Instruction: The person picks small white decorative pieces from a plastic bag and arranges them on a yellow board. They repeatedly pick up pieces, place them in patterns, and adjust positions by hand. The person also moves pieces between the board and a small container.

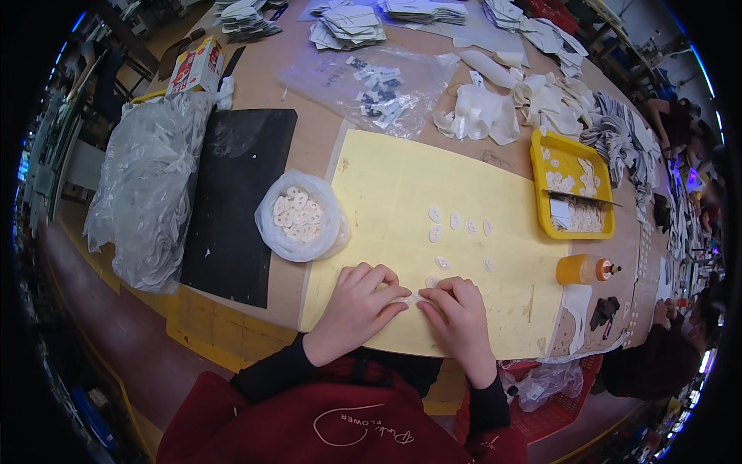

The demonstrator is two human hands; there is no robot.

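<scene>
Over the near part of a yellow sheet (386, 185), my left hand (355, 305) and my right hand (461, 319) meet with fingers pinched. Between the fingertips is a small cream piece (412, 297), mostly hidden; it looks like the flat oval pieces nearby. One such oval piece (431, 282) lies just beyond my right fingertips. Farther up the sheet, several more cream oval pieces (435, 214) lie spaced apart in loose rows. To the left of the sheet, an open clear plastic bag (270, 241) holds many similar pieces (297, 213).
At right stand a yellow tray (543, 224) of pieces and scraps, with a thin dark tool (580, 197) across it, and an orange bottle (573, 269). A black board (236, 201) and crumpled plastic (147, 185) lie left. Fabric stacks (348, 27) fill the back. A person (657, 348) sits right.
</scene>
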